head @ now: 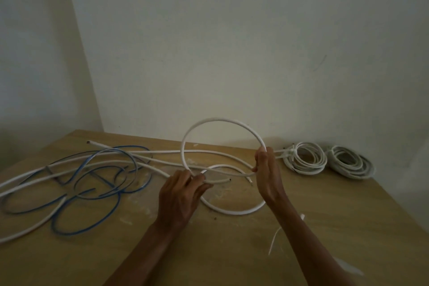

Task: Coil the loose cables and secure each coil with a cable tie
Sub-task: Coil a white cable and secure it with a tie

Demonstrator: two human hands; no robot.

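A white cable [220, 120] stands up in a round loop above the wooden table [232, 251], with a second loop lying flat below it. My left hand [181, 195] pinches the cable where the loops cross at the lower left. My right hand [267, 174] grips the raised loop on its right side. Loose white cables and a blue cable [92, 225] sprawl tangled over the table's left half. Two white coils [306, 158] [350, 162], each bound, lie at the back right by the wall. A white cable tie [275, 239] lies near my right forearm.
A pale wall rises directly behind the table. The table's left back corner [76, 131] and its right edge are in view. Light scuffs and crumbs mark the wood around the hands.
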